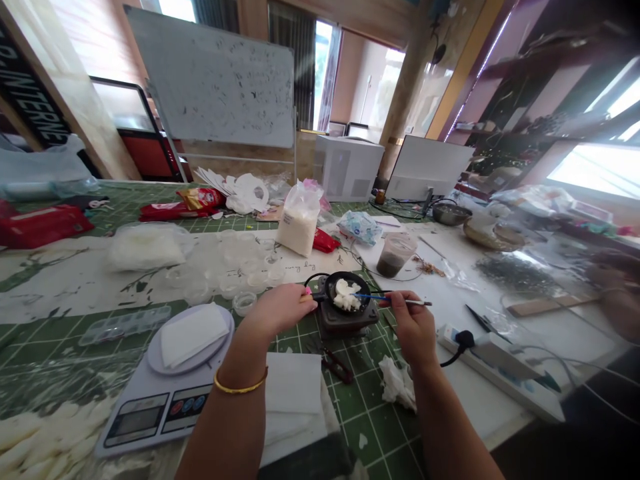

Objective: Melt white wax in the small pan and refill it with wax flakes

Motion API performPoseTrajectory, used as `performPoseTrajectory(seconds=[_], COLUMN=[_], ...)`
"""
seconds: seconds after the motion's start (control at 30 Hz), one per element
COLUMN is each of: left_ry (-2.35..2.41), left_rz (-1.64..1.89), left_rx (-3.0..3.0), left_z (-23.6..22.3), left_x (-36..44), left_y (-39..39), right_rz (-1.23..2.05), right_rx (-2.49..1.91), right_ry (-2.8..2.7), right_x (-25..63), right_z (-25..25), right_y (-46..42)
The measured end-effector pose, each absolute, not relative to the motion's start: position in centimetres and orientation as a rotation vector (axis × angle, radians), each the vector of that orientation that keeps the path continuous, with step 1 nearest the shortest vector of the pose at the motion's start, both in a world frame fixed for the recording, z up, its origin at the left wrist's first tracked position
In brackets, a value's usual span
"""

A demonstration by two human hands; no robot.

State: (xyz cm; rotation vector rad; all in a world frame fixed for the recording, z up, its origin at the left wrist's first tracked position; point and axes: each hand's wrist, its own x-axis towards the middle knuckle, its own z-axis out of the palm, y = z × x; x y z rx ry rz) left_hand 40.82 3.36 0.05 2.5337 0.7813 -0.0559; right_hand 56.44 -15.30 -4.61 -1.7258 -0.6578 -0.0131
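My left hand (283, 308) is closed round the handle of a small black frying pan (329, 305), which sits on a small dark hot plate (345, 325). White soft-looking lumps (346, 294) lie in the pan. In my right hand (414, 325) is a thin stick-like tool (377, 297), blue toward its tip, and that tip reaches into the white lumps. A crumpled white tissue (399, 383) lies just below my right wrist. Below the hot plate is a dark red-handled tool (337, 367), perhaps pliers.
A kitchen scale (137, 410) bearing white sheets stands at left. Behind the pan are a bag of white granules (299, 223) and a plastic cup of dark stuff (395, 255). At right lies a power strip (505, 373) with cables. Another person's hand (617, 287) shows at the far right.
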Motion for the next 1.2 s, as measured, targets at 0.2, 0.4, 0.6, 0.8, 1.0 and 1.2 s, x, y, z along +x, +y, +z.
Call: performPoseTrajectory(seconds=[0.2,0.4,0.6,0.8,1.0,1.2], left_ry=[0.749,0.728,0.746,0.758,0.755,0.764], left_rz=[-0.069,-0.072,-0.087,-0.091,-0.082,-0.08], left_rx=[2.571,2.577,2.562,2.564,2.566,2.551], left_z=[-0.1,-0.1,0.0,0.2,-0.1,0.1], left_x=[41.0,40.9,40.9,40.9,40.9,40.8], left_y=[3.4,3.4,3.3,3.2,3.3,3.2], right_rz=[-0.021,-0.12,-0.158,-0.104,-0.04,-0.034], right_rx=[-1.717,-1.619,-1.64,-1.608,-1.649,-1.67], right_ry=[-0.684,-0.681,-0.6,-0.653,-0.719,-0.743], right_x=[56.0,55.3,55.6,55.5,55.2,55.2], right_z=[-4.5,-4.1,-4.3,-4.7,-4.7,-4.7], right_y=[-15.4,-15.5,-15.8,-15.6,-15.4,-15.4])
